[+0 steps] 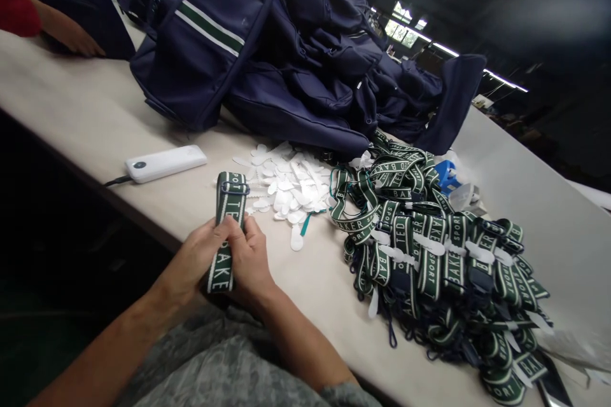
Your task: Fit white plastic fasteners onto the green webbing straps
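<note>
Both hands meet at the near edge of the counter [71,108]: the left hand [193,261] and the right hand [251,261] have their fingers closed on a green strap [228,216] with white lettering, held between them, its far end with a dark ring lying flat. Just beyond lies a scatter of white tags [286,181], with a white power bank [165,163] to the left. To the right sits a heap of matching straps [439,254]. Farther back, navy bags [267,44] are piled, and another person's hand [71,35] rests at far left
</note>
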Demonstrator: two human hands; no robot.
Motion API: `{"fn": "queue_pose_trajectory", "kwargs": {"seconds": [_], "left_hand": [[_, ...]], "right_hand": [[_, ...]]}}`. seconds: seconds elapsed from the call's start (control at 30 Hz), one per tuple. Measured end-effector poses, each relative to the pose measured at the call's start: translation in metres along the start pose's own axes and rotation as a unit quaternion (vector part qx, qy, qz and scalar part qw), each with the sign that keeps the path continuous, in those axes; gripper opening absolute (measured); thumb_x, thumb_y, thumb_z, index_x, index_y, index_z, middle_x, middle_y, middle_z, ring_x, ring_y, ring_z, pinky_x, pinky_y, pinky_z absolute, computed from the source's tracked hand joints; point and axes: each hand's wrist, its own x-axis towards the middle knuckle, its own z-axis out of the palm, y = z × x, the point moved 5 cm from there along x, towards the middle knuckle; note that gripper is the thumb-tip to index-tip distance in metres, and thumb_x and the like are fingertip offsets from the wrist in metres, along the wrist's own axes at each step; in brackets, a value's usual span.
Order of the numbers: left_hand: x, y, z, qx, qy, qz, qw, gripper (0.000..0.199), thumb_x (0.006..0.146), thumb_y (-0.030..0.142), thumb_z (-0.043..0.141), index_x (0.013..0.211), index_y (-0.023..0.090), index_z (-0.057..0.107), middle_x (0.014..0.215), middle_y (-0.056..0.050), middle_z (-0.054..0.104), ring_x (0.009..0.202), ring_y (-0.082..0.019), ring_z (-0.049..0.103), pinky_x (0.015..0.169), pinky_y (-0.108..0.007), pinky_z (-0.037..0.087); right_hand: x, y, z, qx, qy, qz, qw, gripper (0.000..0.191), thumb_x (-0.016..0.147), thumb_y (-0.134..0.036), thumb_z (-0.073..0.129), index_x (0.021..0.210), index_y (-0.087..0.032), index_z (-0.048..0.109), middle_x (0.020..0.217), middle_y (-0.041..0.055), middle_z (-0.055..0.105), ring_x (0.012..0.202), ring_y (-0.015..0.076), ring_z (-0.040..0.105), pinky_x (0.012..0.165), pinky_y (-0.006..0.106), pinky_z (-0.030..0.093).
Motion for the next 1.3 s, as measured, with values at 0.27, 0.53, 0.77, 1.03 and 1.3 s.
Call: {"fn": "queue_pose_trajectory", "kwargs": {"seconds": [0.27, 0.53, 0.77, 1.03, 1.3], "left_hand": [[-0.003, 0.010, -0.004, -0.013, 0.066, 0.014, 0.998, 0.051, 0.076, 0.058, 0.074, 0.100, 0.014, 0.074, 0.093, -0.009, 0.076, 0.072, -0.018, 0.068, 0.059, -0.020, 0.053], [-0.008, 0.018, -0.010, -0.071, 0.121, 0.014, 0.990, 0.043, 0.083, 0.055, 0.067, 0.094, 0.015, 0.072, 0.098, -0.010, 0.076, 0.085, -0.019, 0.070, 0.069, -0.021, 0.056], [-0.024, 0.011, 0.004, -0.082, 0.088, 0.062, 0.991, 0.035, 0.084, 0.054, 0.069, 0.098, 0.021, 0.070, 0.096, -0.003, 0.075, 0.092, -0.017, 0.068, 0.080, -0.018, 0.055], [-0.003, 0.015, -0.031, -0.126, 0.124, 0.063, 0.982, 0.037, 0.076, 0.050, 0.079, 0.098, 0.022, 0.069, 0.082, 0.001, 0.070, 0.080, -0.018, 0.067, 0.070, -0.023, 0.060], [0.009, 0.040, -0.079, -0.056, 0.180, 0.148, 0.971, 0.040, 0.071, 0.051, 0.081, 0.098, 0.024, 0.068, 0.079, 0.002, 0.068, 0.064, -0.016, 0.063, 0.053, -0.023, 0.058]], "right_hand": [[-0.023, -0.021, 0.014, -0.195, -0.086, -0.019, 0.977, 0.041, 0.100, -0.047, 0.047, 0.130, -0.021, 0.053, 0.116, 0.0074, 0.066, 0.104, 0.0234, 0.064, 0.094, 0.037, 0.049], [-0.041, -0.015, 0.025, -0.230, -0.095, -0.037, 0.968, 0.070, 0.089, -0.050, 0.064, 0.148, -0.023, 0.037, 0.123, 0.0103, 0.067, 0.104, 0.0292, 0.067, 0.091, 0.044, 0.053], [-0.038, 0.009, 0.017, -0.223, 0.005, -0.080, 0.972, 0.049, 0.097, -0.054, 0.048, 0.133, -0.021, 0.049, 0.110, 0.0128, 0.072, 0.093, 0.0305, 0.071, 0.080, 0.042, 0.056], [-0.036, 0.002, 0.023, -0.315, -0.120, -0.063, 0.939, 0.061, 0.099, -0.047, 0.048, 0.154, -0.028, 0.032, 0.123, 0.0095, 0.069, 0.099, 0.0300, 0.071, 0.086, 0.043, 0.054], [0.062, -0.003, -0.029, -0.543, -0.114, -0.094, 0.827, 0.018, 0.096, -0.024, 0.056, 0.107, -0.023, 0.071, 0.110, 0.0027, 0.071, 0.092, 0.0149, 0.066, 0.086, 0.025, 0.048]]}}
